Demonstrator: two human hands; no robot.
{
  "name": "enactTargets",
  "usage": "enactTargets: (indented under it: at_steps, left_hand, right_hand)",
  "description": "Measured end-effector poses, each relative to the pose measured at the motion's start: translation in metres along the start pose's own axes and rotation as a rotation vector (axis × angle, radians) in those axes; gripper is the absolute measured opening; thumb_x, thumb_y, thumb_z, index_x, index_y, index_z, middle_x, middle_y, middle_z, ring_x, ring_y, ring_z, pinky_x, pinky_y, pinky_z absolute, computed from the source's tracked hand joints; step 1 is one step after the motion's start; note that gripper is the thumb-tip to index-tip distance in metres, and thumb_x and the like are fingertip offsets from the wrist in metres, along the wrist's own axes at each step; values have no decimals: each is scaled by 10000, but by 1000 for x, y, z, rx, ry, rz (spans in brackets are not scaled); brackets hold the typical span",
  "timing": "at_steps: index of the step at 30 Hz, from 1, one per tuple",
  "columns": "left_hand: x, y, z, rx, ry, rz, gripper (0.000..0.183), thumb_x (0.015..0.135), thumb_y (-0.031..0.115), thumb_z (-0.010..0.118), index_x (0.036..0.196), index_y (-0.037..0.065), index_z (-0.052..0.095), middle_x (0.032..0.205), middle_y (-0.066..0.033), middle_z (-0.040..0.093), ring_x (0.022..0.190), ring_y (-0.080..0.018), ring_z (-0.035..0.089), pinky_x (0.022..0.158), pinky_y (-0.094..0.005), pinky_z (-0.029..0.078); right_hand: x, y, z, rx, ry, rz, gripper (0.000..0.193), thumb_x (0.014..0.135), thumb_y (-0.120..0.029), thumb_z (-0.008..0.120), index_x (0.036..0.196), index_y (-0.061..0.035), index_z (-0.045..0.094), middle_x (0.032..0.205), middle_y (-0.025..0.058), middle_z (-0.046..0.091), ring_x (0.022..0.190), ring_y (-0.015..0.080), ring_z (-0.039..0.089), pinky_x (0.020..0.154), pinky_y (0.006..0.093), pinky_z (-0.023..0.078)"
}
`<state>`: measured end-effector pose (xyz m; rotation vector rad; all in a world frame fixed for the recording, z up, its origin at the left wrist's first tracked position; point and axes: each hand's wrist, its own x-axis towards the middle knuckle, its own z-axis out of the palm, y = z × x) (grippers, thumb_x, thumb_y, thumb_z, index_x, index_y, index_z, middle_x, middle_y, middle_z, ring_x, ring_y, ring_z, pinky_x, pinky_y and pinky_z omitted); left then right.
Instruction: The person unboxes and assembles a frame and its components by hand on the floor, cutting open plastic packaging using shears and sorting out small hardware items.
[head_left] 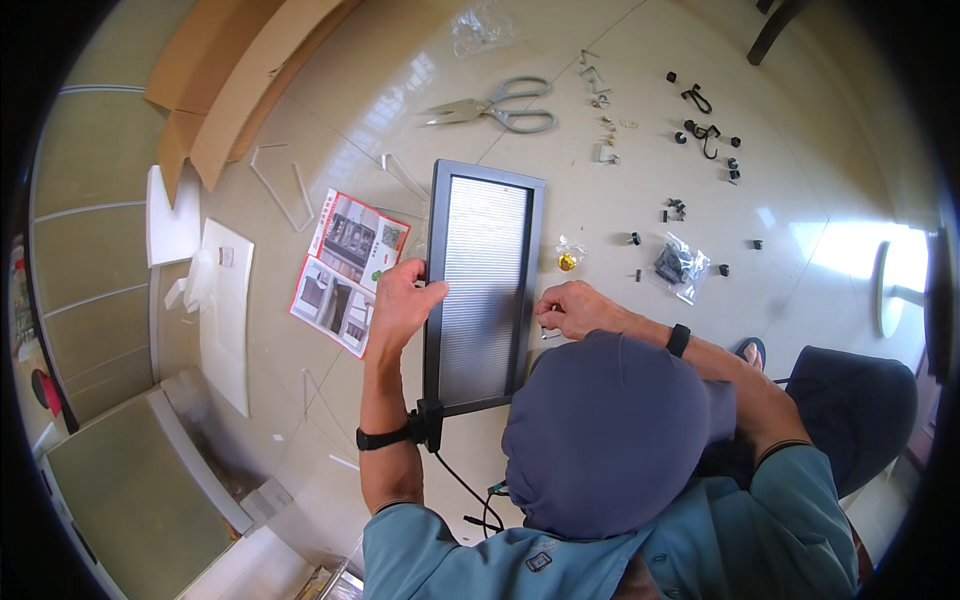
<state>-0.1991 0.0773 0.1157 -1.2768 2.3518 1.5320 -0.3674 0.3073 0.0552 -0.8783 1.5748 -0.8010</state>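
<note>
A dark grey rectangular frame with a silvery ribbed panel (488,260) stands upright in the middle, its long sides running near to far. On its left long edge my left hand (402,300) is closed, the thumb over the rim. Close beside the right edge, the fingers of my right hand (572,308) are pinched together. A thin metallic bit shows just under them, but what they hold is too small to name. Past the right edge lies a small clear bag with a gold-coloured piece (567,260). A grey cap (610,430) covers the area below my right hand.
Grey-handled scissors (500,107) lie beyond the frame. Left are a printed leaflet (345,270), a cardboard box (225,80) and white foam (228,310). Right are metal brackets (607,153), black hooks (708,140), black knobs (634,239) and a bag of black parts (680,266).
</note>
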Motion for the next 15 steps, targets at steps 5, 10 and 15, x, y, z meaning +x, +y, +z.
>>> enactTargets:
  at_steps: [5,10,15]
  left_hand:
    - [-21,49,1,-53,70,48,286,753,34,614,1026,-49,636,735,-93,651,653,-111,580,612,-258,461]
    - [-27,74,17,76,173,121,311,783,24,585,1085,-37,630,779,-127,664,634,-165,585,628,-289,475]
    - [-22,53,48,-31,232,223,456,883,54,592,1336,72,553,1021,-93,670,872,-150,604,800,-249,485]
  right_hand:
    - [4,1,-7,167,-3,-18,153,850,-104,590,874,26,668,797,138,700,742,195,701,693,321,551]
    - [6,-25,-28,287,-11,-13,164,894,-134,614,896,24,658,818,107,701,785,158,704,687,303,558]
    - [4,-51,-51,720,-29,-172,228,917,-206,669,1044,-18,659,1143,163,658,896,214,703,766,332,578]
